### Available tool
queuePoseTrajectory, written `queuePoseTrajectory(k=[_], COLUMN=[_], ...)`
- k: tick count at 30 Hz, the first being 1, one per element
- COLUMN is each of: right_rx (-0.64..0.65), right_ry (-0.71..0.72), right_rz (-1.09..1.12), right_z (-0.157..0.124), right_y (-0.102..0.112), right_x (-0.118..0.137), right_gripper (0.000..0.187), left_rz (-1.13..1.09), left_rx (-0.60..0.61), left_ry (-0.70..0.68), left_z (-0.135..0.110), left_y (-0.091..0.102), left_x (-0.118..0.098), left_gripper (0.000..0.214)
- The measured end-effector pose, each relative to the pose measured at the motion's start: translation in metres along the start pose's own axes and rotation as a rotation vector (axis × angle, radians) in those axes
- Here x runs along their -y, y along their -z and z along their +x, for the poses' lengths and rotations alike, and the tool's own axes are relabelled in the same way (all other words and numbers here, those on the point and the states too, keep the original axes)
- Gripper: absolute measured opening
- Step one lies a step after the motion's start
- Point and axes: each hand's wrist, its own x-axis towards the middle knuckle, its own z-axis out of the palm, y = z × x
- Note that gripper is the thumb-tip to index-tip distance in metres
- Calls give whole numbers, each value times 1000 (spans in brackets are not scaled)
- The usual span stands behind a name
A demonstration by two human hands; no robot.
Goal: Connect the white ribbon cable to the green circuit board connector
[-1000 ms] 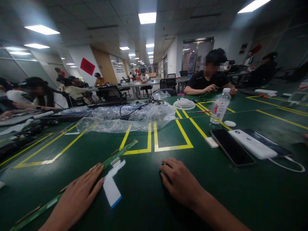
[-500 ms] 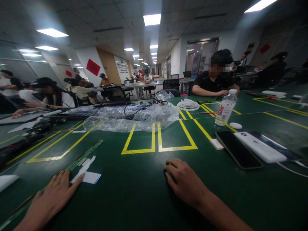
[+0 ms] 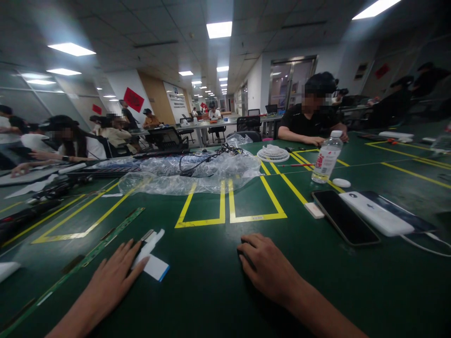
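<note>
My left hand (image 3: 112, 277) lies flat on the green table, fingers stretched out and open. Its thumb and fingertips touch a white flat ribbon cable (image 3: 157, 267) with a blue end, which is folded and partly under the hand. Left of that hand runs a long, narrow green circuit board (image 3: 95, 253). My right hand (image 3: 266, 267) rests on the table with curled fingers. Something dark shows under those fingers, but I cannot make out what it is.
Crumpled clear plastic wrap (image 3: 190, 178) with black cables lies ahead. To the right are a water bottle (image 3: 327, 159), a black phone (image 3: 345, 218) and a white power bank (image 3: 377, 213). A white fan cover (image 3: 273, 153) sits farther back. A person in black (image 3: 303, 119) sits opposite.
My left hand has slid right, off the circuit board, and the ribbon cable has moved right with it. The right hand has hardly moved. The view has shifted slightly.
</note>
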Motion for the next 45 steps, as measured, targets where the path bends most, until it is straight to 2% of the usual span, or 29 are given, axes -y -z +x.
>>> queuePoseTrajectory(k=[4, 7, 11, 15, 18, 24, 45], right_rx=[3, 0, -32, -65, -41, 24, 48], right_ry=[1, -11, -35, -35, -7, -11, -41], right_rz=[-7, -8, -24, -53, -56, -85, -151], right_z=[0, 0, 0, 1, 0, -2, -2], right_y=[0, -1, -2, -2, -5, -11, -6], right_x=[0, -1, -2, -1, -1, -2, 2], right_gripper=[22, 23, 26, 28, 33, 40, 35], left_rz=[-24, -41, -97, -167, -194, -272, -406], left_rx=[120, 154, 161, 167, 175, 146, 59], left_ry=[-134, -266, -447, -583, -615, -608, -632], left_z=[17, 30, 46, 52, 53, 53, 51], left_y=[16, 28, 36, 38, 40, 39, 37], left_x=[-87, -138, -188, -220, -228, -224, -223], left_gripper=[65, 62, 58, 54, 53, 54, 29])
